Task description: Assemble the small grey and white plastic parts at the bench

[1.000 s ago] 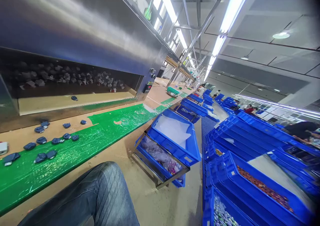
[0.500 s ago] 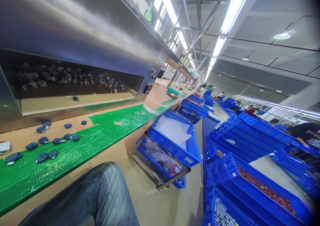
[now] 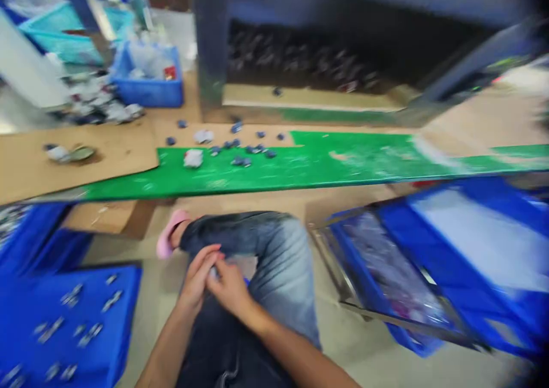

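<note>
Head view: the left hand [image 3: 197,279] and right hand [image 3: 233,289] meet above the jeans [image 3: 283,262], fingers half-curled and seemingly touching. Something small and pale [image 3: 213,272] shows between them; blur hides whether either grips it. Beyond, dark pieces [image 3: 238,161] lie on the green surface [image 3: 364,162]; leftward, small pieces [image 3: 95,329] sit in a blue tray [image 3: 126,302].
</note>
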Motion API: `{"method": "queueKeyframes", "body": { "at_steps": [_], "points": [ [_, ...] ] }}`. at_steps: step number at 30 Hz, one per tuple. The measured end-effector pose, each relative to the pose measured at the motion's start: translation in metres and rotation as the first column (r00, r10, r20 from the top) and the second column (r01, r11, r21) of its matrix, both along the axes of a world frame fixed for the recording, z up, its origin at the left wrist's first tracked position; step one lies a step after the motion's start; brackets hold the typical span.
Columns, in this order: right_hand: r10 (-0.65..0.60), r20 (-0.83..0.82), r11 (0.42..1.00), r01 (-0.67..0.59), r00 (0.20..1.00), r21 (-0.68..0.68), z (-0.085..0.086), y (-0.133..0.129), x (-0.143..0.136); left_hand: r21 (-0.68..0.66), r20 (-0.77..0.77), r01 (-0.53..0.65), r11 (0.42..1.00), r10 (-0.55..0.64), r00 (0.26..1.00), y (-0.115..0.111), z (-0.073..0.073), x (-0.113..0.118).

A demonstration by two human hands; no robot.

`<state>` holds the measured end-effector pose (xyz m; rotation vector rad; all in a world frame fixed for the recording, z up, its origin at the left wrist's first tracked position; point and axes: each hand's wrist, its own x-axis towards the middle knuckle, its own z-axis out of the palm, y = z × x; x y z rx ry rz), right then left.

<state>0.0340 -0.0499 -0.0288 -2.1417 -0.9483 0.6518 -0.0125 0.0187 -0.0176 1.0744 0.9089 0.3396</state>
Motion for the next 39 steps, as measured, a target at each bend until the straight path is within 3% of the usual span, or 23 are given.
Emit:
{"method": "queueKeyframes", "body": {
  "at_steps": [3,5,8,12,16,22,27,32,39],
  "points": [
    [0.033,-0.014,0.990,-0.031,0.999,0.134,0.012,0.004,0.003,-0.116,0.209,-0.011,0.993,0.035,0.977,0.012,-0.001,-0.012],
    [-0.018,0.136,0.968,-0.017,0.991,0.250,0.029,0.002,0.008,-0.177,0.250,-0.007,0.984,0.052,0.967,0.013,0.011,-0.018],
    [-0.117,0.416,0.919,-0.060,0.902,0.389,0.056,-0.003,0.012,-0.182,0.206,0.119,0.976,-0.080,0.975,0.011,0.036,-0.026],
    [-0.144,0.504,0.886,-0.116,0.852,0.449,0.072,-0.005,0.016,-0.180,0.167,0.299,0.937,-0.271,0.948,0.010,0.053,-0.033],
    [-0.115,0.489,0.860,-0.160,0.864,0.485,0.072,-0.005,0.021,-0.215,0.238,0.314,0.925,-0.262,0.935,0.008,0.052,-0.031],
    [-0.035,0.448,0.857,-0.203,0.893,0.473,0.069,-0.008,0.027,-0.410,0.299,0.277,0.869,-0.159,0.941,-0.001,0.043,-0.023],
    [0.065,0.362,0.834,-0.249,0.930,0.492,0.065,-0.012,0.027,-0.381,0.409,0.262,0.887,-0.093,0.908,-0.008,0.040,-0.020],
    [-0.022,0.139,0.808,-0.064,0.990,0.586,0.056,-0.017,0.022,-0.332,0.374,0.184,0.925,-0.050,0.926,-0.002,0.048,-0.019],
    [-0.139,-0.053,0.767,0.142,0.989,0.626,0.054,-0.022,0.022,-0.242,0.322,0.129,0.962,-0.046,0.946,0.001,0.047,-0.018]
  ]
}}
